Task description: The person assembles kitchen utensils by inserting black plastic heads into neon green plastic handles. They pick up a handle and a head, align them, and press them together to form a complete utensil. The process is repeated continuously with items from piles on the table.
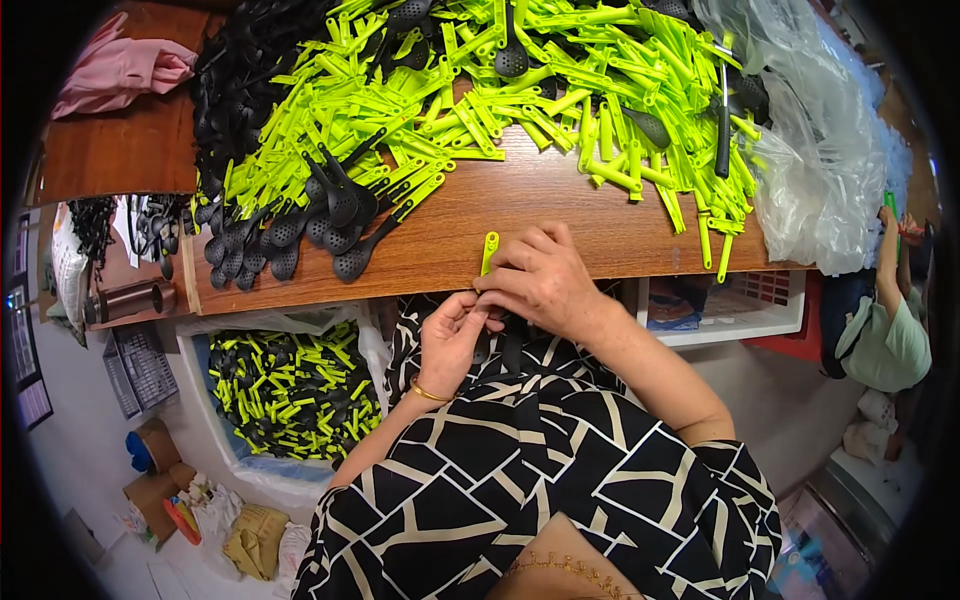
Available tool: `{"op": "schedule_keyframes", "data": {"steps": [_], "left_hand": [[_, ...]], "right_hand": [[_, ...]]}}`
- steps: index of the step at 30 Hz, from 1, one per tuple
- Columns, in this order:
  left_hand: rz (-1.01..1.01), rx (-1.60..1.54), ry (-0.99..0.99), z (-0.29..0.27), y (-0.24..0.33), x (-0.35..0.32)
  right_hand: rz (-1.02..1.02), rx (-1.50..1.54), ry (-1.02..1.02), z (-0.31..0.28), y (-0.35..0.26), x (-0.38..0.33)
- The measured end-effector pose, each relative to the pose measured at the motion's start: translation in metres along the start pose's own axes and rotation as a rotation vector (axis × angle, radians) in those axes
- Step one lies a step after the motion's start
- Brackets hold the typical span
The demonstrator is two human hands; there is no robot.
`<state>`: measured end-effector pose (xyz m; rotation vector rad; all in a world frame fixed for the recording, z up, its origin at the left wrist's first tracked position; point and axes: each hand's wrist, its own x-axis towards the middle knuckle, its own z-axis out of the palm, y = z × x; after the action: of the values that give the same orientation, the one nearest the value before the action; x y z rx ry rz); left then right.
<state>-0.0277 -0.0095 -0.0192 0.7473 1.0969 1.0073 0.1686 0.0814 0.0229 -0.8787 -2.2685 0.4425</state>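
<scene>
At the table's front edge my two hands meet in front of my body. My right hand point(545, 281) is closed around a lime-green plastic handle point(489, 252), whose end with a hole sticks up past the fingers. Touching it from below, my left hand point(452, 335) is pinched closed; what lies between its fingers is hidden. Beyond the hands a big heap of lime-green handles point(470, 122) covers the table. Black perforated spoon heads point(340, 205) lie at the heap's left front, some joined to short dark stems.
A lined bin point(290, 390) of green-and-black pieces stands below left of the wooden table point(440, 235). A black-handled hammer point(722, 130) lies on the heap's right side, beside clear plastic sheeting point(815, 150). A white crate point(735, 318) sits under the table; another person point(885, 320) is far right.
</scene>
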Motion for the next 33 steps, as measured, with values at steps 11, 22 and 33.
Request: {"op": "schedule_keyframes", "data": {"steps": [11, 22, 33], "left_hand": [[0.114, 0.093, 0.123, 0.004, -0.029, 0.002], [-0.089, 0.068, -0.155, -0.016, 0.031, -0.006], [-0.018, -0.028, -0.010, 0.005, 0.050, 0.020]], "right_hand": [[0.270, -0.028, 0.022, 0.014, -0.024, -0.003], [0.043, -0.125, 0.084, -0.006, 0.064, 0.085], [0.061, -0.443, -0.063, -0.015, 0.063, 0.069]]}}
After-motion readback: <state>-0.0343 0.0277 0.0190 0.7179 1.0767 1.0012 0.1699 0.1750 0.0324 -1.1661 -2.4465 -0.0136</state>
